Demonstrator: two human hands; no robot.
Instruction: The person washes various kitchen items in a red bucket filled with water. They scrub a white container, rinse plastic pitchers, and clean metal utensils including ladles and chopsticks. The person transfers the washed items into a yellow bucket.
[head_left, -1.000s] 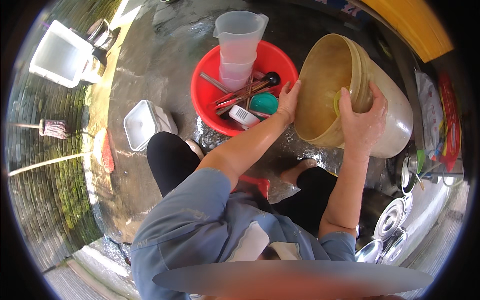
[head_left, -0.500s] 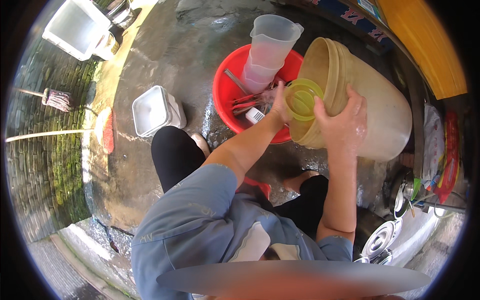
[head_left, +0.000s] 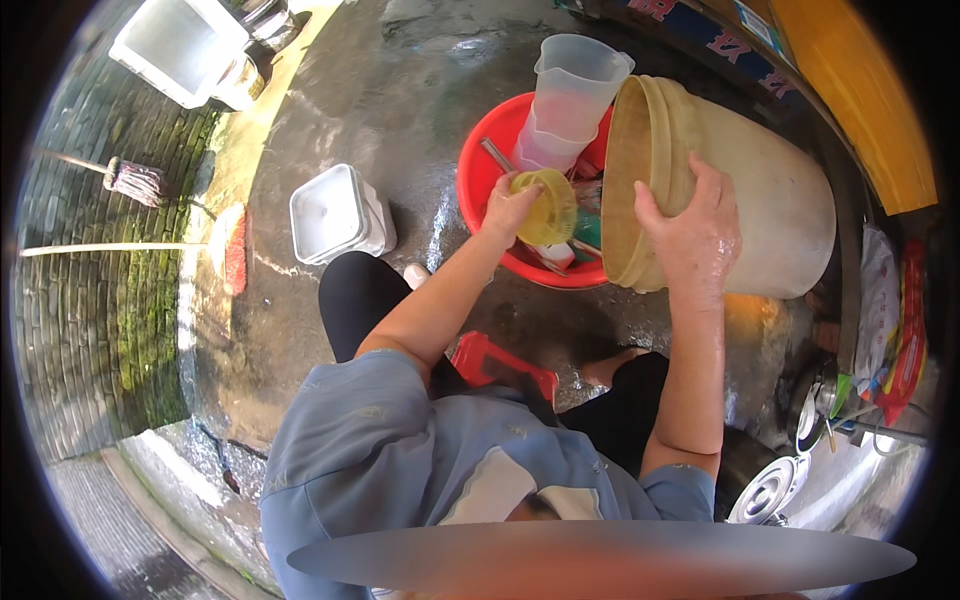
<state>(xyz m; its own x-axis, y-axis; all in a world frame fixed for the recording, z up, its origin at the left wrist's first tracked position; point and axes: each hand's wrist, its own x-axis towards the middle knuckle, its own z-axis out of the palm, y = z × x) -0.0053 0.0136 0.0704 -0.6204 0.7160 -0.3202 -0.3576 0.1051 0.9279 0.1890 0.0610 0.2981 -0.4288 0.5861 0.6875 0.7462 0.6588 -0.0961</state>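
A big cream plastic bucket [head_left: 760,200] lies tipped on its side, mouth facing left. My right hand [head_left: 690,235] grips its rim, wet. My left hand [head_left: 510,205] holds a small yellow-green translucent cup [head_left: 548,207] over the red basin [head_left: 480,185], just left of the bucket's mouth. A clear measuring jug [head_left: 570,100] stands in the basin with utensils beside it.
A white square tub [head_left: 335,212] sits on the wet concrete left of the basin. A white crate [head_left: 175,50] and a mop [head_left: 125,180] are at far left. A low red stool [head_left: 500,365] is under my legs. Metal pot lids [head_left: 770,490] lie at lower right.
My left hand came out of the bucket holding the yellow-green cup and moved it left over the red basin. The bucket's mouth has turned further sideways.
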